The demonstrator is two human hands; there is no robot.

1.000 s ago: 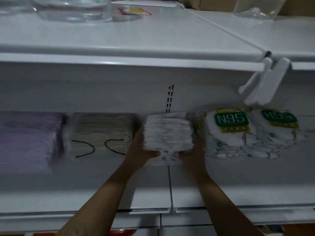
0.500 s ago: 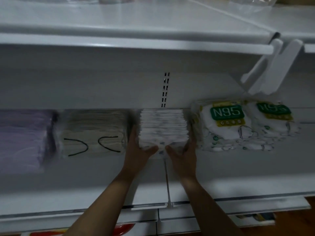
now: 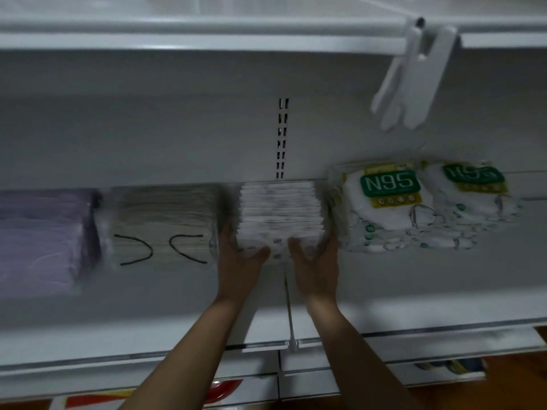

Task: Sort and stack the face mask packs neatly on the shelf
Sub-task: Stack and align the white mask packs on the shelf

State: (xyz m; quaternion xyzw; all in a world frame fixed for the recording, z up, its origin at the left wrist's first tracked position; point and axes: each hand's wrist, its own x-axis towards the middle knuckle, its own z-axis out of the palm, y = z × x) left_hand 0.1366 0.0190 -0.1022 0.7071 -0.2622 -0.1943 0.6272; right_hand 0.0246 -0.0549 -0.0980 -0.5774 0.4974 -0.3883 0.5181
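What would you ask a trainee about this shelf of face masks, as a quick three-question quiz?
1. True or false: the left hand and the right hand both hold the white mask stack.
2. What lies directly right of that stack? A) a cardboard box B) the N95 packs C) a bottle
3. How many packs show a green N95 label?

Key: 1 true; 2 B; 3 two.
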